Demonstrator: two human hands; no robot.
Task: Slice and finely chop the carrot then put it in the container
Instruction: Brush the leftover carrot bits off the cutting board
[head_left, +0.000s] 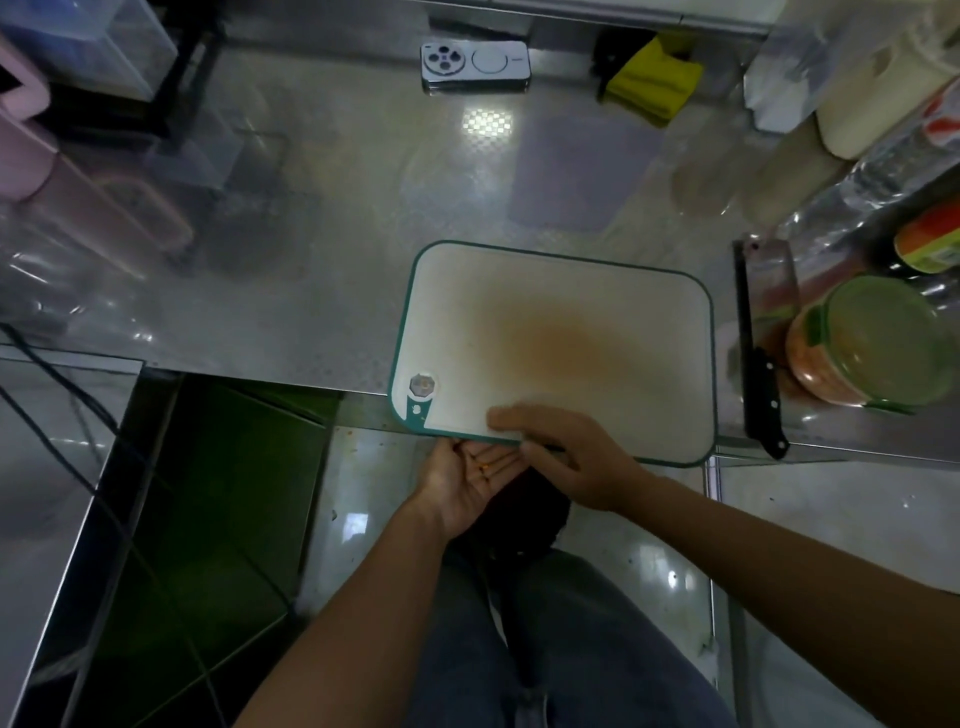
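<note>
**Cleanup sweep: last carrot crumbs off the board**

Left hand (457, 488) sits palm-up, loosely cupped, under the near edge of the cutting board (571, 291). It's acting as a catch tray, with a few carrot bits (485, 467) in the palm. Right hand (571, 462) is flat with fingers straight on that edge, grasping nothing, likely brushing scraps off. Board is bare except for an orange stain. Knife (761, 374) is parked on the desk (311, 260) just right of the board. Container (872, 343) beside it holds the chopped carrot, green lid apparently on. Task looks near done.
</note>
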